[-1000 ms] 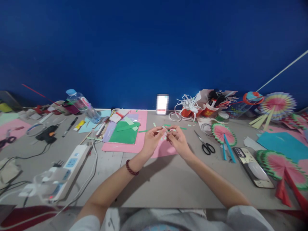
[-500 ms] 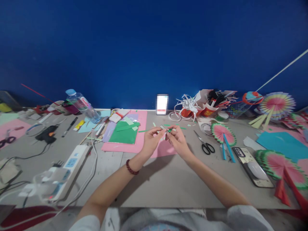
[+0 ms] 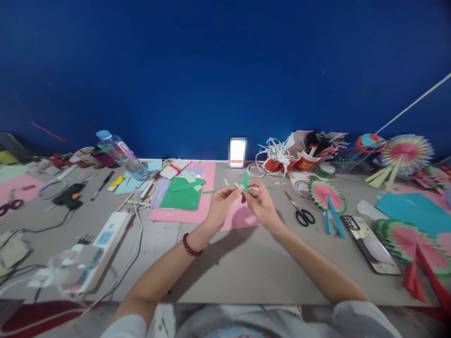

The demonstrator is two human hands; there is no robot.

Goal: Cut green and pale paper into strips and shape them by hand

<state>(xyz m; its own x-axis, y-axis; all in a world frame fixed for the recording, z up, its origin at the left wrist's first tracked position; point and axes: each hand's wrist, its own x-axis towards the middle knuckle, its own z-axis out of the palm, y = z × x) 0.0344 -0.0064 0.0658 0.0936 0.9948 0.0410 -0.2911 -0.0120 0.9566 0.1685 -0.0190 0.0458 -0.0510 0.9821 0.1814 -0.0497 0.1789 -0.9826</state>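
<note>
Left hand (image 3: pixel 221 205) pinches a pale strip (image 3: pixel 238 185), right hand (image 3: pixel 263 205) a green strip (image 3: pixel 245 179); both appear light, easily creased paper, best held by edges.

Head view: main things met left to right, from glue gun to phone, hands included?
glue gun → plastic bottle → green paper → left hand → right hand → black-handled scissors → phone
</note>
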